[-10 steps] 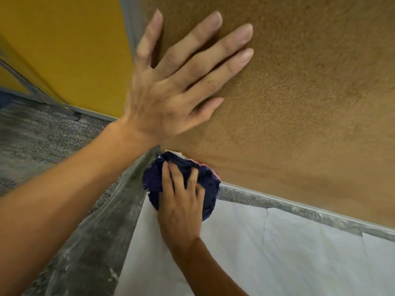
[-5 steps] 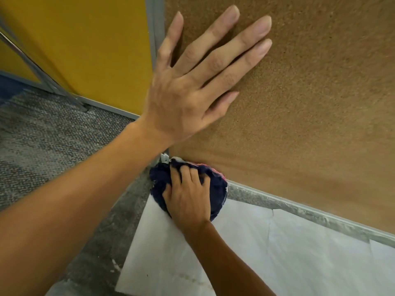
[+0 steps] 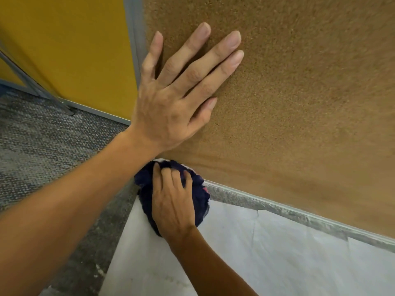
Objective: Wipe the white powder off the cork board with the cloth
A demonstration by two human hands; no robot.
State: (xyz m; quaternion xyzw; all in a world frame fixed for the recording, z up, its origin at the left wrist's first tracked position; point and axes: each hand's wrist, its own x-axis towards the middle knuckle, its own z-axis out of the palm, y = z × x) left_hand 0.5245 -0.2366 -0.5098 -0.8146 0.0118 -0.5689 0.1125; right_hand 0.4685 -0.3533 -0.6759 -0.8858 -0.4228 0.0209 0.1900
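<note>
1. Left hand (image 3: 171, 99): I see it released and spread, palm and straight fingers flat on the cork board (image 3: 299, 103), fingertips toward 1 o'clock, little finger just beside the board's left frame rail (image 3: 133, 50).
2. Right hand (image 3: 173, 206): at 6 o'clock of the left hand, fingers curled over the cloth (image 3: 199, 196) and grasping it.
3. Cloth: dark navy and bunched, pressed into the board's 7 o'clock corner, touching the cork and the pale-speckled bottom rail (image 3: 277, 208).
4. White sheet (image 3: 288, 263): lies under the cloth, running toward 5 o'clock.
5. Grey carpet (image 3: 42, 146) at 9 o'clock; yellow panel (image 3: 74, 50) at 10 o'clock.
6. Change: against a second ago I note the right fingers bend tighter into the cloth; the left hand stays planted, and the cloth stays in the corner.
</note>
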